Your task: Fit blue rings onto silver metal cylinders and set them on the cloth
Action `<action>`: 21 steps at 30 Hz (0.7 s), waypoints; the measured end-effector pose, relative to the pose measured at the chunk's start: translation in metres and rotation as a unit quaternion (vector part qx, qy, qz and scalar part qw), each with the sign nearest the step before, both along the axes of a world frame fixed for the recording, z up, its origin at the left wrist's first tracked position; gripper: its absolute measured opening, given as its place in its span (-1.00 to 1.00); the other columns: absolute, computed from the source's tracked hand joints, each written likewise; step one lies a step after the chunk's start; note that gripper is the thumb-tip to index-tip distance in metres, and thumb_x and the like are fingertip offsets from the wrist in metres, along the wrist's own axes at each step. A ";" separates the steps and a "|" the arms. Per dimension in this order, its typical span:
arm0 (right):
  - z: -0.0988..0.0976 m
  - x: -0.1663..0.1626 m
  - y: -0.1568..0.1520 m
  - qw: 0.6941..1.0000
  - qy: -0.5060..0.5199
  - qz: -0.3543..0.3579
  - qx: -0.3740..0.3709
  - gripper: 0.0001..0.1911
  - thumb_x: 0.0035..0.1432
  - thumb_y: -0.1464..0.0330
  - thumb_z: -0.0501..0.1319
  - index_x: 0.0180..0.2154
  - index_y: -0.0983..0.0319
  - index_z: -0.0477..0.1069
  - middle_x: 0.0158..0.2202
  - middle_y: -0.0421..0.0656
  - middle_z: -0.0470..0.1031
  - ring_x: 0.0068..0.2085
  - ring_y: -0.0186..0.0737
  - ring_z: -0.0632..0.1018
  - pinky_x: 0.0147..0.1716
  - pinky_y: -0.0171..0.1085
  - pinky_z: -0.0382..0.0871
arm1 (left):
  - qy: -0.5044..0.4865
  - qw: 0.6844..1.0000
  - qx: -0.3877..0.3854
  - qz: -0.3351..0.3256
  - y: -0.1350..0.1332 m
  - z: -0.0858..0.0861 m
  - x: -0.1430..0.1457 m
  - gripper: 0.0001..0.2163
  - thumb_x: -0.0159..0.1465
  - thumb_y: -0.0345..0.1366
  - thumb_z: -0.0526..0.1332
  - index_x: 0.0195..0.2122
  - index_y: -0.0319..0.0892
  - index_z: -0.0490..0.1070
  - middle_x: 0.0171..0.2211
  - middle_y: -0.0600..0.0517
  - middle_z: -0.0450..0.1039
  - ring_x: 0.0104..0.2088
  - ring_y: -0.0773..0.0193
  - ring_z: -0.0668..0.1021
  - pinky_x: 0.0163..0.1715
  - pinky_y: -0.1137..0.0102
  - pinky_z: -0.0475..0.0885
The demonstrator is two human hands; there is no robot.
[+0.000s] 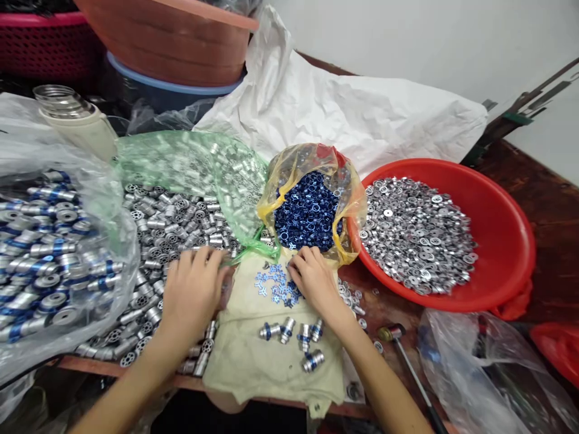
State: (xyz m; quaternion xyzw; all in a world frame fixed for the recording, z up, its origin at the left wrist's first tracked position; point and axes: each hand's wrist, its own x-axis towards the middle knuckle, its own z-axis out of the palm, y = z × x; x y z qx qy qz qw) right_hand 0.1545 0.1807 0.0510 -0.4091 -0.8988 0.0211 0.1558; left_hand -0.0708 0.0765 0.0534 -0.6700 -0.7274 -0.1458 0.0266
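Observation:
My left hand [194,289] hovers at the right side of a heap of silver metal cylinders [167,226], its bent fingers apart and slightly blurred. On the pale cloth [244,361], my right hand [314,280] has its fingertips drawn together at the small blue star-shaped pieces [275,283]. Whatever lies under those fingertips is hidden. Nearer to me on the cloth lie several silver cylinders with blue rings [312,360]. Just beyond my hands stands a yellow plastic bag [353,205], open and full of blue rings [307,211].
A red basin [502,241] of silver discs [416,235] stands right. Left, a clear bag [126,253] holds finished-looking silver-and-blue cylinders [49,259]. A green bag [181,157] covers part of the heap. A hammer [416,374] and a clear plastic bag [484,367] lie front right.

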 end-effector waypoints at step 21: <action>0.019 -0.002 -0.140 0.902 0.399 0.012 -0.166 -0.64 0.30 0.56 0.21 0.07 0.13 0.45 -0.07 -0.09 0.59 -0.03 -0.16 0.59 -0.05 -0.19 0.52 | -0.676 0.727 -0.115 -0.028 -0.066 -0.001 0.046 -0.83 0.20 -0.20 0.40 -0.19 -0.07 0.62 -0.24 0.00 0.64 -0.16 0.11 0.62 -0.10 0.37 0.47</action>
